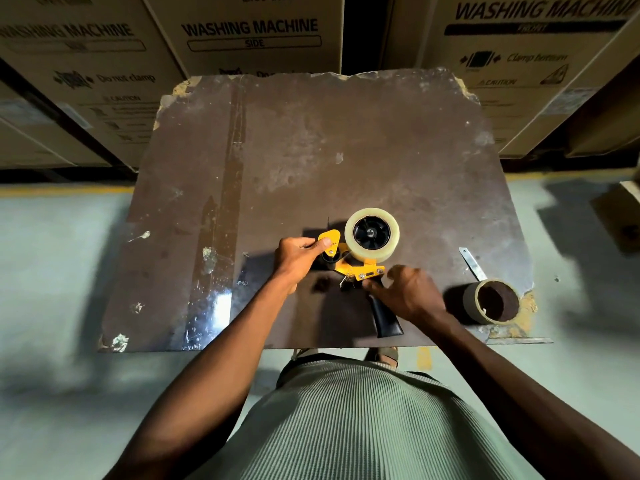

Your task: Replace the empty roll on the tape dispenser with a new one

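- Tabletop (311, 140): dark brown, scuffed, chipped at its edges, standing on a pale floor (62, 271).
- Cardboard boxes (252, 32) printed "WASHING MACHINE" stand behind it.
- Tape dispenser (360, 268), yellow frame with black handle, lies near the table's front edge; a full clear tape roll (372, 233) sits on its hub.
- Empty cardboard core (491, 301) stands near the right front corner, a metal strip (472, 263) just behind it.
- Left hand (299, 256) pinches the dispenser's yellow front flap, thumb on top.
- Right hand (407, 291) rests over the handle's top, fingers loosely spread; whether it grips I cannot tell.
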Action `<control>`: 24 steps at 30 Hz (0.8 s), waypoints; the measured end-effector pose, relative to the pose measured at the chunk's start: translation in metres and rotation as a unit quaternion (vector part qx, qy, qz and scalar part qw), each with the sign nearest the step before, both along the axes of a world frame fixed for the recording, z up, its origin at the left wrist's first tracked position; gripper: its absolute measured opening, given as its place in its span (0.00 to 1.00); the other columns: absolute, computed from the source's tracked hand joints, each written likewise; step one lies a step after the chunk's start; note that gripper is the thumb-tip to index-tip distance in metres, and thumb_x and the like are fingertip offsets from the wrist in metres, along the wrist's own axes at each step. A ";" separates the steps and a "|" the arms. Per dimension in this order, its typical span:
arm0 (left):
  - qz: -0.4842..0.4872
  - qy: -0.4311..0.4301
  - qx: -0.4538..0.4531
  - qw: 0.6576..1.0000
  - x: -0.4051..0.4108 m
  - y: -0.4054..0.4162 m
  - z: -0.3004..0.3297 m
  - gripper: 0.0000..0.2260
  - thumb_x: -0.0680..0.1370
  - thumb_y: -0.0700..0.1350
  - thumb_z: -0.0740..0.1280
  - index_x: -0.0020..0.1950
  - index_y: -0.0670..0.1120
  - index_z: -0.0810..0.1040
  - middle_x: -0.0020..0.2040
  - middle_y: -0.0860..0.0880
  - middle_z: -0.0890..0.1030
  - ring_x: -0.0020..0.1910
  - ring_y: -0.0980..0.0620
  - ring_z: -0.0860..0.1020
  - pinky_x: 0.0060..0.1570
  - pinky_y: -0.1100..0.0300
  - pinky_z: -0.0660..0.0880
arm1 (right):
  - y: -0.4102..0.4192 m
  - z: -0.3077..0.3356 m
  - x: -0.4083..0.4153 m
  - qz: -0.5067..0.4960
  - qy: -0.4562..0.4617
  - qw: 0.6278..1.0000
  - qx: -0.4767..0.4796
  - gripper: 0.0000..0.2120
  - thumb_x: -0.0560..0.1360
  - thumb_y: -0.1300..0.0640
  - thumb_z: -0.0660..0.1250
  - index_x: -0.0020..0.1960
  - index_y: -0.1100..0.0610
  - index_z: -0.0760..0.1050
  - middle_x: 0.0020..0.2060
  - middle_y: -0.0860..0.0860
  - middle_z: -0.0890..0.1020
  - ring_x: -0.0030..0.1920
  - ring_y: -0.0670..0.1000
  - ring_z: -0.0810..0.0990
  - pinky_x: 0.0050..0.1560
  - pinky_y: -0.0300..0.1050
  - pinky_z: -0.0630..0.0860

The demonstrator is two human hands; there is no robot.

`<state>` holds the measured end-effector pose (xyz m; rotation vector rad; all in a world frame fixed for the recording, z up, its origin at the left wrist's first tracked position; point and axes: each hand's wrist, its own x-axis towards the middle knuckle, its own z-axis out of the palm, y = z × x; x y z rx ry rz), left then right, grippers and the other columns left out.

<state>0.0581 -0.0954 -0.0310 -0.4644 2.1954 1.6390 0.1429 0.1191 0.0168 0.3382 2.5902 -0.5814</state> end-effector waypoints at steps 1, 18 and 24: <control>-0.001 0.001 -0.002 1.000 -0.001 0.000 0.000 0.06 0.70 0.53 0.77 0.36 0.55 0.84 0.38 0.51 0.82 0.38 0.53 0.75 0.42 0.56 0.73 | 0.000 0.009 -0.003 0.023 0.060 0.998 0.025 0.27 0.76 0.35 0.66 0.62 0.56 0.77 0.51 0.57 0.84 0.49 0.59 0.82 0.42 0.45 0.73; -0.032 -0.056 0.006 0.998 -0.010 -0.007 0.008 0.12 0.71 0.55 0.77 0.47 0.47 0.85 0.45 0.48 0.85 0.45 0.54 0.79 0.53 0.52 0.79 | -0.015 -0.017 -0.051 0.315 0.189 0.917 -0.155 0.09 0.75 0.48 0.72 0.45 0.53 0.86 0.47 0.53 0.86 0.49 0.53 0.82 0.50 0.49 0.76; -0.038 -0.061 0.004 0.997 -0.012 -0.008 0.007 0.18 0.72 0.53 0.76 0.53 0.41 0.84 0.35 0.54 0.80 0.36 0.59 0.74 0.43 0.60 0.75 | -0.015 -0.025 -0.049 0.279 0.211 0.921 -0.170 0.09 0.76 0.50 0.73 0.47 0.56 0.86 0.46 0.54 0.86 0.47 0.54 0.83 0.47 0.52 0.78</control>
